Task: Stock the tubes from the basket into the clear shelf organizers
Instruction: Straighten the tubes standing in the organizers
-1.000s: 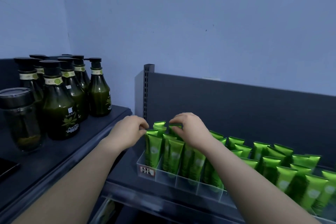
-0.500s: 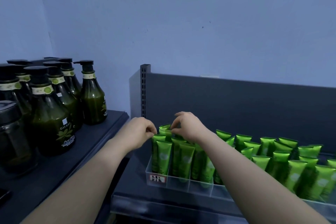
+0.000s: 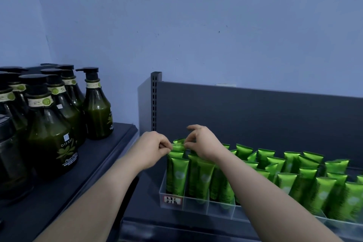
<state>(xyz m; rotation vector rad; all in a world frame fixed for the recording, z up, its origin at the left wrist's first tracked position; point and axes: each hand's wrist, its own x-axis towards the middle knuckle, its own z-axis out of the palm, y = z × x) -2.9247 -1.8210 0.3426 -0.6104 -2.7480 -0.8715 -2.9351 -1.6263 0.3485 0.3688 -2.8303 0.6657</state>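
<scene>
Several bright green tubes stand upright in a clear shelf organizer [image 3: 196,205] on a dark shelf. My left hand [image 3: 152,148] and my right hand [image 3: 202,143] meet over the leftmost compartment. Both pinch the crimped top edge of one green tube [image 3: 177,146] near the back of that row, one hand at each corner. In front of it stands another green tube [image 3: 177,177]. More tubes [image 3: 306,179] fill the compartments to the right. No basket is in view.
Dark green pump bottles [image 3: 97,108] crowd a higher dark shelf [image 3: 110,149] on the left. A grey back panel [image 3: 255,116] with a slotted upright [image 3: 154,102] rises behind the tubes. A handwritten label [image 3: 170,200] sticks to the organizer's front left corner.
The camera has shifted slightly, so the bottles sit further left. Both hands stay over the leftmost compartment, now pinching the back tube's top edge closer together.
</scene>
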